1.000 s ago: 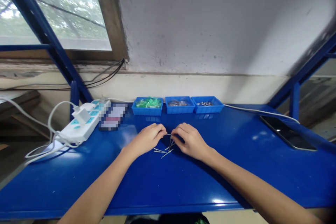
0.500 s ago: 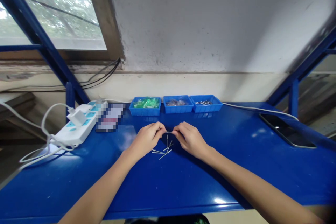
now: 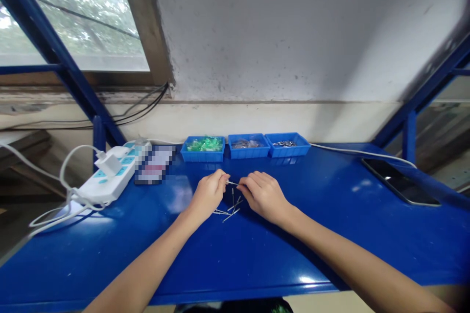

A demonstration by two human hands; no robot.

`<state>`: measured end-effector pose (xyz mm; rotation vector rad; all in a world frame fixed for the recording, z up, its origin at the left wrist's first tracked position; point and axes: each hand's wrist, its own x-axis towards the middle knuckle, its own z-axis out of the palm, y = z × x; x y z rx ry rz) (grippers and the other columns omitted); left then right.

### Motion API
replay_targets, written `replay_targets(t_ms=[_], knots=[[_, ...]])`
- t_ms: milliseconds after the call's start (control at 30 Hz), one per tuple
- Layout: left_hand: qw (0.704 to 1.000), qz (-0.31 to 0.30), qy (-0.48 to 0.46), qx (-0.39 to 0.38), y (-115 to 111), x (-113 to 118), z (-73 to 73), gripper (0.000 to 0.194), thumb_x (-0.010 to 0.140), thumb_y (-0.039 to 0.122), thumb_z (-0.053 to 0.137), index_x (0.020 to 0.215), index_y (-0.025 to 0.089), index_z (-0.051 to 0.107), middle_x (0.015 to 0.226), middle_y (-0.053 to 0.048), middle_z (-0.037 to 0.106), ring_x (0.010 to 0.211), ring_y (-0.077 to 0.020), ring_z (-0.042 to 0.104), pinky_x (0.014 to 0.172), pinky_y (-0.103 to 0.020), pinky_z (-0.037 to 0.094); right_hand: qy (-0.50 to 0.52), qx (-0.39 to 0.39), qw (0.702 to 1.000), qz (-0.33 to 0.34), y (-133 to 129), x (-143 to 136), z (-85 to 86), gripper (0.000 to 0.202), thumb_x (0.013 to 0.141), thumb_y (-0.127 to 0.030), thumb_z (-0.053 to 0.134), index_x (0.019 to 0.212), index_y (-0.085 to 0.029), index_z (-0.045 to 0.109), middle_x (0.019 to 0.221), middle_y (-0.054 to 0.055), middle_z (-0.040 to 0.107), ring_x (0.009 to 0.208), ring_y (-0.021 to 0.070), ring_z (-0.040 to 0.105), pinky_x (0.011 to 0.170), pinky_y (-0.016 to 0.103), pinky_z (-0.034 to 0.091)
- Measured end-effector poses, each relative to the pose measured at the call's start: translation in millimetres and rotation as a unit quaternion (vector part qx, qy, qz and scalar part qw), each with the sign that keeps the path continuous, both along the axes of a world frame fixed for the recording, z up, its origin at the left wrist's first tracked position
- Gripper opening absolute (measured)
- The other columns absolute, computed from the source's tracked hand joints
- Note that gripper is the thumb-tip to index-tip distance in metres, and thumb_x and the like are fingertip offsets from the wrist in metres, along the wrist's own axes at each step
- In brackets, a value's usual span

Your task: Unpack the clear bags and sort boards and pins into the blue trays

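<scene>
A thin silver rivet (image 3: 232, 183) with a slim stem spans the gap between my two hands above the blue table. My left hand (image 3: 210, 190) pinches its left end between thumb and fingertips. At the other end, the thumb and forefinger of my right hand (image 3: 265, 194) are closed on the tip. Just below and nearer to me lie several similar loose rivets (image 3: 232, 214) in a crossed heap, one of them pointing away from me. My left hand partly covers the heap's left side.
Three blue bins line the wall: one with green plastic pieces (image 3: 182, 149), one with small brownish packed pieces (image 3: 249, 152), one with metal pins (image 3: 290, 150). At left are a white power strip (image 3: 106, 186) with cables and a blurred flat item (image 3: 154, 165); a phone (image 3: 400, 181) lies right.
My hands have drawn slightly apart and more of the rivet shows between them. My left hand has shifted a little left. The loose rivets lie as before.
</scene>
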<state>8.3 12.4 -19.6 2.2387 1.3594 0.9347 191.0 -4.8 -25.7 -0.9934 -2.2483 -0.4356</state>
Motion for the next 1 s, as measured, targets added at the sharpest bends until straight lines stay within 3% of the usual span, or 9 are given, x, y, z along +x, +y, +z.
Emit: replay_targets(t_ms=[100, 167, 233, 333, 433, 500, 567, 700, 1000], knots=[[0.999, -0.031, -0.018, -0.007, 0.5, -3.2, 1.1, 0.027, 0.095, 0.025, 0.031, 0.083, 0.018, 0.055, 0.066, 0.001, 0.058, 0.065, -0.0133, 0.057, 0.067, -0.025, 0.044, 0.027, 0.031, 0.999, -0.021, 6.0, 10.0, 8.5, 0.022, 0.093, -0.023, 0.039, 0.081, -0.017, 0.056, 0.066, 0.004, 0.058, 0.062, 0.0152, 0.051, 0.059, 0.028, 0.035], [0.997, -0.077, 0.025, 0.011, 0.6, -7.1, 2.0, 0.023, 0.093, 0.019, 0.037, 0.107, 0.021, 0.055, 0.087, -0.002, 0.062, 0.086, -0.0158, 0.058, 0.08, -0.029, 0.045, 0.068, 0.071, 0.994, -0.053, 16.2, 26.6, 19.8, 0.023, 0.094, -0.023, 0.036, 0.081, -0.017, 0.055, 0.067, 0.004, 0.059, 0.062, 0.015, 0.052, 0.06, 0.027, 0.038], [0.986, -0.127, 0.106, 0.029, 0.0, -10.9, 1.9, 0.036, 0.089, 0.012, 0.042, 0.12, 0.029, 0.052, 0.112, -0.005, 0.057, 0.109, -0.0206, 0.048, 0.09, -0.037, 0.042, 0.115, 0.113, 0.98, -0.117, 31.2, 49.8, 31.2, 0.024, 0.094, -0.025, 0.035, 0.083, -0.017, 0.054, 0.07, 0.005, 0.06, 0.064, 0.0157, 0.054, 0.062, 0.027, 0.04], [0.97, -0.144, 0.195, 0.037, -1.6, -13.7, 0.2, 0.032, 0.088, 0.013, 0.046, 0.109, 0.033, 0.06, 0.132, -0.005, 0.043, 0.122, -0.0271, 0.036, 0.093, -0.047, 0.039, 0.143, 0.098, 0.949, -0.265, 54.6, 83.8, 35.6, 0.026, 0.092, -0.033, 0.038, 0.099, -0.014, 0.055, 0.076, 0.008, 0.062, 0.071, 0.02, 0.058, 0.064, 0.03, 0.041], [0.966, -0.131, 0.216, 0.053, -1.5, -13.5, -0.8, 0.014, 0.087, 0.019, 0.051, 0.092, 0.025, 0.064, 0.132, -0.006, 0.041, 0.123, -0.0291, 0.033, 0.092, -0.049, 0.039, 0.111, -0.015, 0.937, -0.331, 62.0, 95.7, 20.6, 0.046, 0.088, -0.036, 0.043, 0.125, -0.008, 0.041, 0.082, 0.011, 0.065, 0.071, 0.0237, 0.061, 0.06, 0.032, 0.042], [0.965, -0.134, 0.215, 0.063, 0.3, -13.9, 0.1, 0.008, 0.086, 0.021, 0.054, 0.085, 0.022, 0.062, 0.126, -0.006, 0.047, 0.121, -0.0282, 0.035, 0.092, -0.047, 0.039, 0.086, -0.095, 0.947, -0.293, 54.5, 85.4, 8.8, 0.052, 0.087, -0.037, 0.045, 0.131, -0.01, 0.036, 0.082, 0.011, 0.065, 0.068, 0.023, 0.062, 0.059, 0.031, 0.043], [0.97, -0.134, 0.195, 0.055, 2.8, -15.4, 2.5, 0.006, 0.086, 0.02, 0.054, 0.084, 0.021, 0.06, 0.111, -0.006, 0.055, 0.112, -0.025, 0.042, 0.09, -0.044, 0.04, 0.07, -0.148, 0.968, -0.193, 41.1, 63.8, 2.5, 0.048, 0.089, -0.038, 0.044, 0.129, -0.013, 0.038, 0.082, 0.009, 0.065, 0.07, 0.0205, 0.062, 0.062, 0.03, 0.044], [0.99, -0.101, 0.098, 0.008, 5.5, -18.6, 8.9, 0.007, 0.087, 0.021, 0.051, 0.086, 0.02, 0.058, 0.085, -0.002, 0.061, 0.09, -0.0194, 0.051, 0.083, -0.035, 0.044, 0.021, -0.135, 0.991, -0.015, 14.8, 17.8, 4.9, 0.032, 0.09, -0.04, 0.046, 0.111, -0.018, 0.053, 0.091, 0.008, 0.064, 0.08, 0.0189, 0.059, 0.072, 0.031, 0.043], [0.994, -0.099, 0.0, -0.048, 0.1, -10.4, 7.6, 0.017, 0.088, 0.018, 0.044, 0.104, 0.021, 0.049, 0.082, 0.0, 0.059, 0.088, -0.017, 0.057, 0.083, -0.032, 0.044, -0.029, -0.064, 0.997, 0.035, 7.8, 9.7, 3.9, 0.015, 0.092, -0.026, 0.044, 0.095, -0.018, 0.056, 0.078, 0.004, 0.062, 0.069, 0.0152, 0.053, 0.064, 0.028, 0.034]])
